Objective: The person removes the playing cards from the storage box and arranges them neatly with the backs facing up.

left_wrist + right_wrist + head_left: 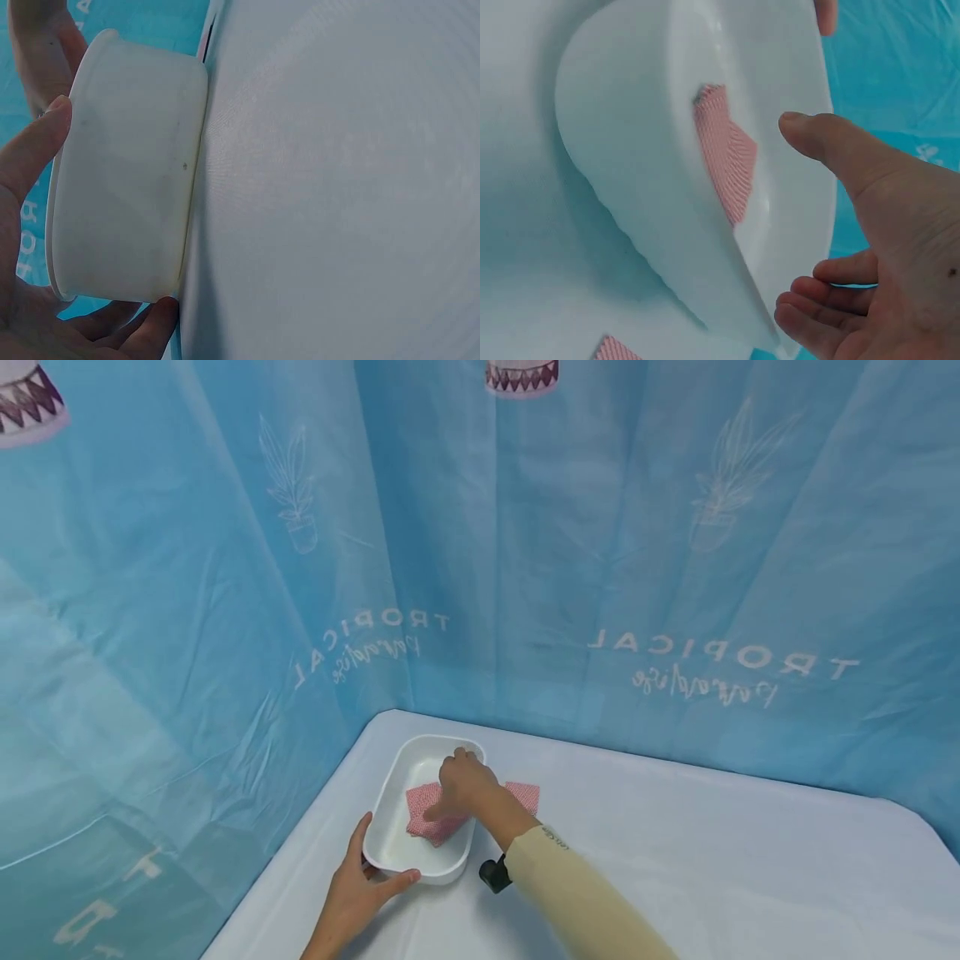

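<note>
A white plastic basin (390,839) stands on the table. My left hand (352,885) grips its near left corner; the left wrist view shows the thumb over the rim and fingertips low on the basin's wall (127,172). Inside lies a red-and-white patterned cloth (420,802), in overlapping pieces or folds. Over the basin is my right hand (467,785). In the right wrist view its thumb is held apart from loosely bent fingers, with nothing between them and the patterned cloth (724,154) lying beyond.
Another patterned cloth (525,795) lies on the table just right of the basin, partly behind my right wrist. A dark device (495,874) sits under that wrist. White cloth covers the table (675,852); a blue printed curtain (540,543) rises along its back and left edges.
</note>
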A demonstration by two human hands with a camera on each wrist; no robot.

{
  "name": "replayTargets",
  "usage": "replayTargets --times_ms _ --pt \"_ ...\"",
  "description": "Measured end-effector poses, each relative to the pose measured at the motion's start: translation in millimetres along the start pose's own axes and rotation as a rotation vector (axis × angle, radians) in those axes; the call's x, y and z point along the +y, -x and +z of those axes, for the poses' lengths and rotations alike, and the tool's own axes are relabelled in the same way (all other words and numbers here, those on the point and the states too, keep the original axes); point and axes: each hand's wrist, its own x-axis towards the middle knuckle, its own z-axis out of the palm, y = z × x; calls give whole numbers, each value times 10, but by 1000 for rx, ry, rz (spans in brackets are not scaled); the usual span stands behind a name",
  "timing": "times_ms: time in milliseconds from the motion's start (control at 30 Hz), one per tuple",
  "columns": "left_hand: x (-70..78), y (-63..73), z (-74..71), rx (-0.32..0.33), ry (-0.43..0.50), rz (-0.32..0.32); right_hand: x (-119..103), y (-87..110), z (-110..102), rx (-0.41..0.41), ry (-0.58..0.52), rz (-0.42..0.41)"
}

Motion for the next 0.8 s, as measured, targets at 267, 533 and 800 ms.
replayTargets --times_ms 267,533,800 --pt "-10 61 -29 -2 -41 -44 -153 -12 211 -9 -31 21" --pt "1 21 -7 -10 -45 -53 -196 -16 294 -43 10 92" --pt "13 -12 18 -13 -51 -60 -202 -40 343 -43 69 127"
